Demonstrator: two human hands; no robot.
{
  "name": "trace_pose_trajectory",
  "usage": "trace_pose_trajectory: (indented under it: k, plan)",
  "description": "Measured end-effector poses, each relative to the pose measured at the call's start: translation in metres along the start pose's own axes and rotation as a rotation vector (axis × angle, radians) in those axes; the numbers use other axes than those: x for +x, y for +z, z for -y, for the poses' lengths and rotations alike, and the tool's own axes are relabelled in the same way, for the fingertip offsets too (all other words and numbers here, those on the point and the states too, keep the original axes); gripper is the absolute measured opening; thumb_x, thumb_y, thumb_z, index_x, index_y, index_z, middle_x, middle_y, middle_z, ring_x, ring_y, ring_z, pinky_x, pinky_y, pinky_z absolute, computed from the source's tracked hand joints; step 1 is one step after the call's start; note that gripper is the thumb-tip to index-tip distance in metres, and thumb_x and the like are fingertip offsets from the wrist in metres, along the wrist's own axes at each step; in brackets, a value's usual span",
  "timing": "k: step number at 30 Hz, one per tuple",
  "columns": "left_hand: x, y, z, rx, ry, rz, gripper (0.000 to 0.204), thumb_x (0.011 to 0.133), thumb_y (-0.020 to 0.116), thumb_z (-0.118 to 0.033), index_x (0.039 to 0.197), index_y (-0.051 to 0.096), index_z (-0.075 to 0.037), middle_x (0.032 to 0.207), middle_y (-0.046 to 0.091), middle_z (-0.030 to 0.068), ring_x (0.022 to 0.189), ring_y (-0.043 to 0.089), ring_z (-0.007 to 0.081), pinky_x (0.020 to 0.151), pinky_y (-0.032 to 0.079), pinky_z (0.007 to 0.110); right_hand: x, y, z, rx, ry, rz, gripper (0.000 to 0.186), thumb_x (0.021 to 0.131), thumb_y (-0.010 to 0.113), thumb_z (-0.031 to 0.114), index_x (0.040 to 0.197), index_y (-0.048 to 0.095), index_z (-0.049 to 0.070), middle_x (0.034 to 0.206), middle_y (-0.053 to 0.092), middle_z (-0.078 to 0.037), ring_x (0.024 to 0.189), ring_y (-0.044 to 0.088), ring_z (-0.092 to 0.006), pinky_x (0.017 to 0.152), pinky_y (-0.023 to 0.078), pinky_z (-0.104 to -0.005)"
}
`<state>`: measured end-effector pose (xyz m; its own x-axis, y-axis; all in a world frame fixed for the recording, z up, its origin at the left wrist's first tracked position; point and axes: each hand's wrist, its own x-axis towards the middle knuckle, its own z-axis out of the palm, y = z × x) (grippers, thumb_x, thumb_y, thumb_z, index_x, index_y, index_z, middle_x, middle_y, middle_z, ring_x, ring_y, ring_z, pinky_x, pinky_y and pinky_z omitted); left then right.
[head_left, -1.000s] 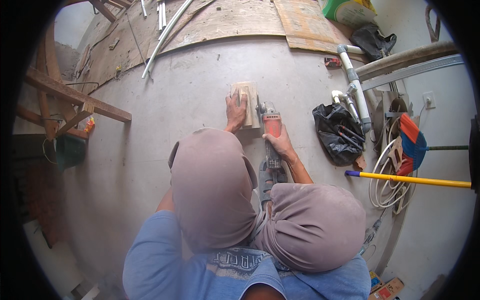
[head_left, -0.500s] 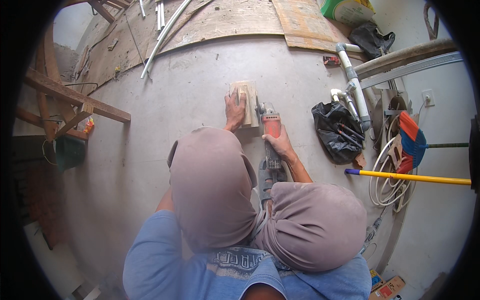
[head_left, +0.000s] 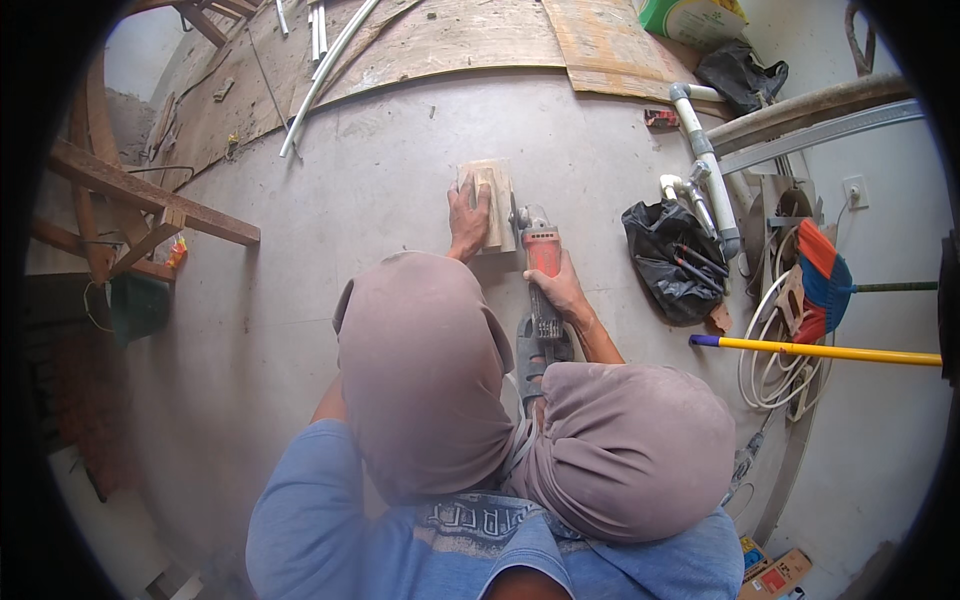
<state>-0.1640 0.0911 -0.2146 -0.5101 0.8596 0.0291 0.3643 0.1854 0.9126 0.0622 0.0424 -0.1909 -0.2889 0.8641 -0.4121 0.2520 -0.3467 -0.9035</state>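
The floor (head_left: 380, 150) bears a black bag (head_left: 655, 260), right grip (head_left: 563, 287) clasping a grinder (head_left: 542, 252), left grip (head_left: 467, 225) a wooden block (head_left: 503, 215).

soft, fairly bright light on the floor (head_left: 380, 165); lower left dim and hazy; straight edges bend outward toward blackened corners.

Board (head_left: 501, 205) under your left hand (head_left: 468, 220) | grinder (head_left: 542, 252) right of it, in your right hand (head_left: 562, 288) | bag (head_left: 660, 270) farther right

I count two bare hands (head_left: 468, 222) (head_left: 566, 288), one angle grinder (head_left: 542, 258), one pale wooden block (head_left: 501, 205), two black plastic bags (head_left: 658, 262) (head_left: 742, 76), one yellow pole (head_left: 850, 353) and one wall socket (head_left: 856, 191).
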Motion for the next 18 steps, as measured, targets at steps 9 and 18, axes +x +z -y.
trace_pose_trajectory:
  k: [9,18]
  plan:
    - [0.0009,0.0022,0.0013,0.006,-0.013,0.008,0.065,0.101,0.055,-0.045,0.146,0.048,0.001,0.147,0.038,0.0292,0.139,0.038,0.0413,0.117,0.032,0.044,-0.0018,-0.0017,-0.0024,-0.001,0.003,0.0,0.07,0.073,0.08,0.028,0.125,0.045,-0.004,0.111,0.059,-0.015,0.098,0.061,-0.0224,0.088,0.051,-0.0348]
    - [0.0003,0.002,0.003,0.006,-0.014,0.01,0.064,0.101,0.055,-0.045,0.146,0.047,0.001,0.147,0.038,0.0287,0.139,0.039,0.041,0.116,0.033,0.044,-0.0057,-0.0012,-0.0037,-0.011,-0.011,-0.007,0.074,0.073,0.081,0.029,0.128,0.044,-0.005,0.113,0.059,-0.016,0.1,0.061,-0.0231,0.09,0.051,-0.035]
